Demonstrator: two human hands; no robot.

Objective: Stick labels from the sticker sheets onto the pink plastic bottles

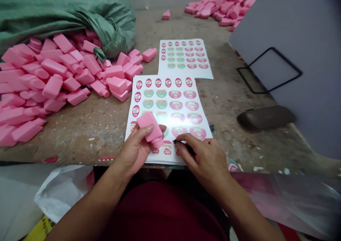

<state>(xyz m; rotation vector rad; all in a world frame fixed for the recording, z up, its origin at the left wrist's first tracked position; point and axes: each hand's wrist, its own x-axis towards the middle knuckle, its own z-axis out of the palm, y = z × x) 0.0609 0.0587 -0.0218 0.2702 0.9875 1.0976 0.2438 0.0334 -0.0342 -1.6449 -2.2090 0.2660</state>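
Observation:
My left hand is wrapped round a small pink plastic bottle, its neck tilted down toward the lower right. Under both hands lies a stack of white sticker sheets, printed with rows of pink and green labels. Over the sheet's lower right part, my right hand pinches a thin black tool. The tool's tip is close to the bottom row of labels; its kind is mostly hidden by my fingers. Whether a label is on the tip I cannot tell.
A large pile of pink bottles spills from a green sack at left. Another sticker sheet lies behind. More bottles are at back right. A grey panel, black wire frame and dark case stand at right.

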